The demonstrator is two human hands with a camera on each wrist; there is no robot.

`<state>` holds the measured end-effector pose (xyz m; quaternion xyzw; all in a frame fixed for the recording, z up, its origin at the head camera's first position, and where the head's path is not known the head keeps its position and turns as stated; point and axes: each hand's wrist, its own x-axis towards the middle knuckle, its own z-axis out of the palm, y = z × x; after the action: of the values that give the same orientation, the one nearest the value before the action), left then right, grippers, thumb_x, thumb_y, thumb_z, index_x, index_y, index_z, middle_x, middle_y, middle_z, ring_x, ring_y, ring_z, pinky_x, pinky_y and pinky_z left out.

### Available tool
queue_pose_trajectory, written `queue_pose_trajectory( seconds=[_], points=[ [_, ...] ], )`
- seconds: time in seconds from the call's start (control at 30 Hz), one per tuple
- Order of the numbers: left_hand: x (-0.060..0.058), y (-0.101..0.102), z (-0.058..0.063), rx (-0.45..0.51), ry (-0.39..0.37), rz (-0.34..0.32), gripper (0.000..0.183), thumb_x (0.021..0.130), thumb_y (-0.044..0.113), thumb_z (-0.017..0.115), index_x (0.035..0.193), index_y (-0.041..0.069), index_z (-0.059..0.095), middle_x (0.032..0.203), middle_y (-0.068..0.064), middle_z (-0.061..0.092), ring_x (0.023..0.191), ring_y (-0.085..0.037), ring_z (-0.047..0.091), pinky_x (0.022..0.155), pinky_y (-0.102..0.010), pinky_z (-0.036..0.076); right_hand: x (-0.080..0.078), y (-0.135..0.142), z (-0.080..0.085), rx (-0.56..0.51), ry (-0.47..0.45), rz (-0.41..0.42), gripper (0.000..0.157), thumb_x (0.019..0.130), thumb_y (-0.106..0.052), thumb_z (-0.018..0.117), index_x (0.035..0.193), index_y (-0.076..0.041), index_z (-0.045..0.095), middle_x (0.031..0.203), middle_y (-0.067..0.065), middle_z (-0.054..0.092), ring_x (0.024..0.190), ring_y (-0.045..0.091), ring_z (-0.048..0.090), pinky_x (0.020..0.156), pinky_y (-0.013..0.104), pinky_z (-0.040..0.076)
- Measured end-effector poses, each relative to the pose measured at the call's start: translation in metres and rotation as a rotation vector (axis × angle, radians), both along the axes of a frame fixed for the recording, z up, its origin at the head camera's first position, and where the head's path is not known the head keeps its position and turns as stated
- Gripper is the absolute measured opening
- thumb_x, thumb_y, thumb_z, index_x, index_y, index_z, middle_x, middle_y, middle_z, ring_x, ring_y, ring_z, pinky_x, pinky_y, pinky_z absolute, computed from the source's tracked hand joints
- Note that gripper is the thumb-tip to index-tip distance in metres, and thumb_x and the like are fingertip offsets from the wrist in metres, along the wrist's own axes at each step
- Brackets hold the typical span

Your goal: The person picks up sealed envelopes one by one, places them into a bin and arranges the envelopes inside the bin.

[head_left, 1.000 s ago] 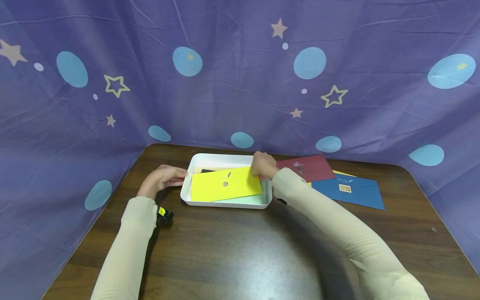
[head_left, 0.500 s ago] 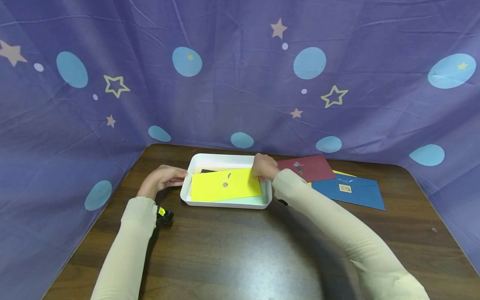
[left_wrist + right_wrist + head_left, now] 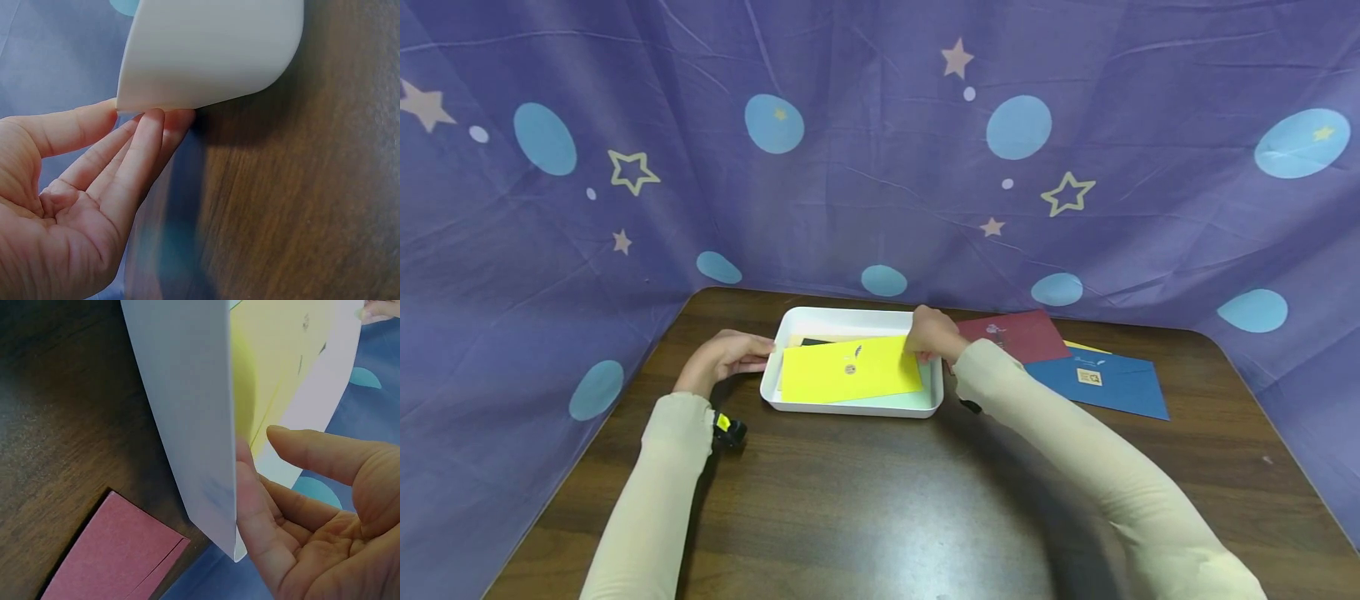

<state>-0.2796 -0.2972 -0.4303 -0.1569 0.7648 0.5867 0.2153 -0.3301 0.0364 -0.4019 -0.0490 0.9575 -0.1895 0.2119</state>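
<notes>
A yellow envelope [image 3: 842,375] is laid slightly aslant inside a white tray [image 3: 850,319], over a pale green sheet [image 3: 902,401] and a black piece [image 3: 811,342] showing at its far edge. Its right end is overlapped by the right hand [image 3: 931,333], whose fingers are extended loosely inside the tray wall, the thumb held apart; no firm grip is seen. The tray's left rim is pinched between the thumb and fingers of the left hand [image 3: 726,358]. The envelope could be bent or caught against the wall if its right edge were pushed, and the tray could be tipped if its rim were lifted. Outside, a red envelope [image 3: 1018,333] is lapped over a blue envelope [image 3: 1120,383] on the tabletop [image 3: 820,500], with another yellow edge [image 3: 1086,347] behind. Between the right hand and these, the tray wall is interposed; the near side is crossed by the right sleeve [image 3: 1052,425]. A purple curtain [image 3: 880,167] is hung behind.
</notes>
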Motion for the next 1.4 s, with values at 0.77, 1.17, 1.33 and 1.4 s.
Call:
queue_pose_trajectory(
  seconds=[0.77, 1.17, 1.33, 1.4],
  points=[
    [0.002, 0.002, 0.001, 0.021, 0.011, -0.006, 0.054, 0.100, 0.008, 0.062, 0.145, -0.015, 0.044, 0.081, 0.009, 0.071, 0.075, -0.005, 0.069, 0.081, -0.022, 0.064, 0.020, 0.076, 0.025, -0.483, 0.054, -0.006, 0.020, 0.092, -0.010, 0.073, 0.100, 0.009, 0.075, 0.080, 0.015, 0.074, 0.070, 0.024, 0.073, 0.072, 0.038, 0.067],
    [0.004, 0.001, 0.001, 0.022, 0.016, -0.010, 0.054, 0.099, 0.008, 0.063, 0.145, -0.015, 0.044, 0.082, 0.008, 0.072, 0.076, -0.005, 0.069, 0.082, -0.022, 0.064, 0.021, 0.137, 0.029, -0.557, 0.049, -0.116, 0.030, 0.098, -0.015, 0.068, 0.118, 0.008, 0.070, 0.099, 0.017, 0.075, 0.076, 0.018, 0.073, 0.075, 0.035, 0.066],
    [0.005, 0.000, 0.001, 0.031, 0.024, -0.019, 0.054, 0.099, 0.007, 0.063, 0.144, -0.016, 0.044, 0.085, 0.008, 0.072, 0.077, -0.005, 0.070, 0.081, -0.022, 0.065, 0.021, 0.163, 0.034, -0.573, 0.058, -0.189, 0.034, 0.101, -0.014, 0.064, 0.125, 0.010, 0.064, 0.105, 0.014, 0.073, 0.074, 0.010, 0.071, 0.077, 0.031, 0.065],
    [0.005, -0.001, 0.001, 0.033, 0.026, -0.021, 0.054, 0.099, 0.007, 0.063, 0.144, -0.016, 0.044, 0.085, 0.008, 0.072, 0.077, -0.005, 0.070, 0.080, -0.022, 0.065, 0.021, 0.173, 0.034, -0.568, 0.081, -0.207, 0.035, 0.101, -0.014, 0.063, 0.125, 0.012, 0.063, 0.101, 0.008, 0.071, 0.073, 0.008, 0.070, 0.073, 0.025, 0.064]
  ],
)
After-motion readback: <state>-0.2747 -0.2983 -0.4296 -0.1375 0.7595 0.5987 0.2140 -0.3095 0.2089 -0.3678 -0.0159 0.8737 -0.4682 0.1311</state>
